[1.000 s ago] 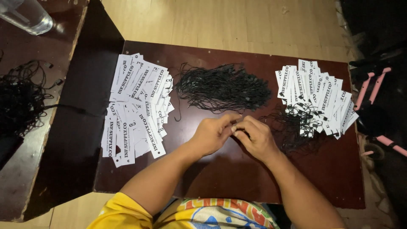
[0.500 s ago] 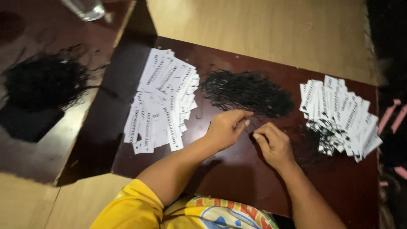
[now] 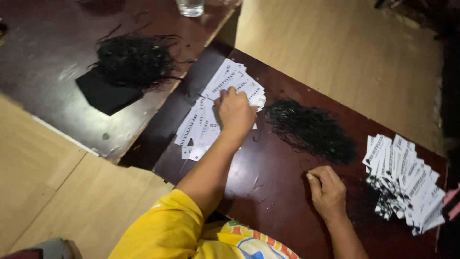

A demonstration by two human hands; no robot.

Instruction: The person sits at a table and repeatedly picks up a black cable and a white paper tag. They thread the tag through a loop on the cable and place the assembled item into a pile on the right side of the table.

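Note:
My left hand (image 3: 235,114) reaches forward onto a spread pile of white printed tags (image 3: 203,125) at the table's left end, fingers curled down and pinching at a tag. My right hand (image 3: 328,192) rests on the dark wooden table (image 3: 268,192) closer to me, thumb pressed to forefinger on a thin black string whose loop shows beside it. A heap of black strings (image 3: 309,129) lies between the two hands.
A second pile of white tags with strings attached (image 3: 407,182) lies at the right end. On a separate table to the left sit another tangle of black strings (image 3: 134,60), a black cloth (image 3: 103,98) and a glass (image 3: 190,7). Pale wooden floor surrounds both tables.
My hands, together near the string heap a second ago, have parted. The left has reached out to the tag pile while the right stays low on the table. The view has swung left.

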